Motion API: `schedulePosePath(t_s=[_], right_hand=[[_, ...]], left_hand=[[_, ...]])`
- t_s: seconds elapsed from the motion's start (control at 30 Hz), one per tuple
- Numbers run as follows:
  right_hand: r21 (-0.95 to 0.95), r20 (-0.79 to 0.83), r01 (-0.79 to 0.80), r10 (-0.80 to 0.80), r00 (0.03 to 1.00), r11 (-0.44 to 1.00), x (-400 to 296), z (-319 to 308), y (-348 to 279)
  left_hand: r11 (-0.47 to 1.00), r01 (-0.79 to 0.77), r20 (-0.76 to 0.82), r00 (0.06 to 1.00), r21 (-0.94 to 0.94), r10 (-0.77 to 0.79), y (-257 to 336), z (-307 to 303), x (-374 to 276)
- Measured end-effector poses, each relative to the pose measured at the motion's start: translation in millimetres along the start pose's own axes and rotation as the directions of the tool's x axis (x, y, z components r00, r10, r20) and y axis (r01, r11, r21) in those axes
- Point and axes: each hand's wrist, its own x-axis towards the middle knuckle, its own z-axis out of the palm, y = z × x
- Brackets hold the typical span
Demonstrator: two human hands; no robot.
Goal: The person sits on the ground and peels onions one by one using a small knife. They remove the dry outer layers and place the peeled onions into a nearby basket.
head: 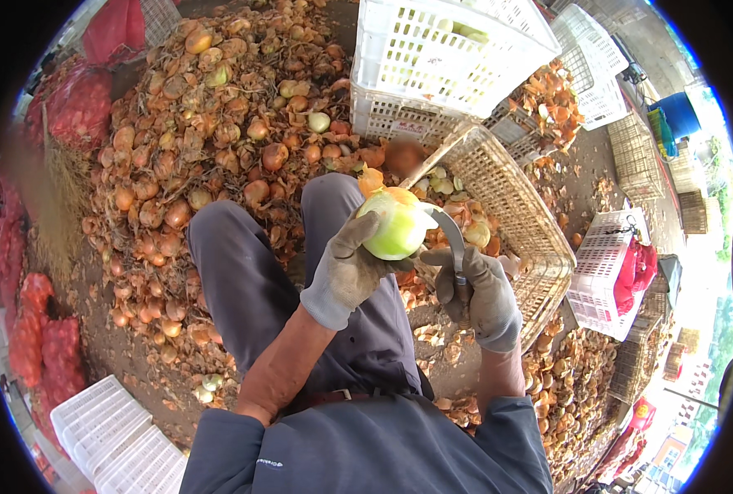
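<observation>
My left hand (348,265), in a grey work glove, grips a large partly peeled onion (394,231), pale green below with orange skin still on its top. My right hand (480,293), gloved too, is closed on the handle of a knife with a curved blade (451,231). The blade tip touches or nearly touches a flap at the onion's right side. Beneath and beyond both hands a tilted, worn plastic crate (508,179) holds onions and loose skins. A big heap of unpeeled onions (175,160) lies to the left, past my knees.
Stacked white crates (440,55) stand ahead, the upper one holding peeled onions. A white crate with red cloth (601,272) is at the right, above another onion heap (573,383). Red mesh sacks (61,358) line the left. More white crates (104,420) stand at lower left.
</observation>
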Motion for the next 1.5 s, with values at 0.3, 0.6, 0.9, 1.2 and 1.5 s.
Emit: schedulePosePath(t_s=[0.3, 0.6, 0.9, 1.2, 1.5], right_hand=[[-0.493, -0.038, 0.371, -0.445, 0.895, 0.787, 5, 5, 20], [-0.792, -0.003, 0.449, -0.737, 0.676, 0.415, 34, 24, 18], [-0.966, 0.096, 0.257, -0.920, 0.380, 0.005, 51, -20, 8], [-0.903, 0.235, 0.417, -0.695, 0.679, 0.101, 17, -12, -11], [-0.883, 0.218, 0.411, -0.578, 0.787, 0.226, 4, 5, -5]], left_hand=[[0.995, -0.023, -0.097, 0.995, -0.094, 0.013, 1, 8, -2], [1.000, -0.004, -0.157, 0.988, 0.006, 0.005, -17, 12, -3], [0.985, 0.155, 0.056, 0.987, -0.071, -0.151, -11, 1, -12], [0.980, 0.102, 0.104, 0.991, -0.174, -0.085, -14, -10, -3], [0.984, 0.061, 0.026, 0.998, -0.168, -0.058, -11, 1, -4]])
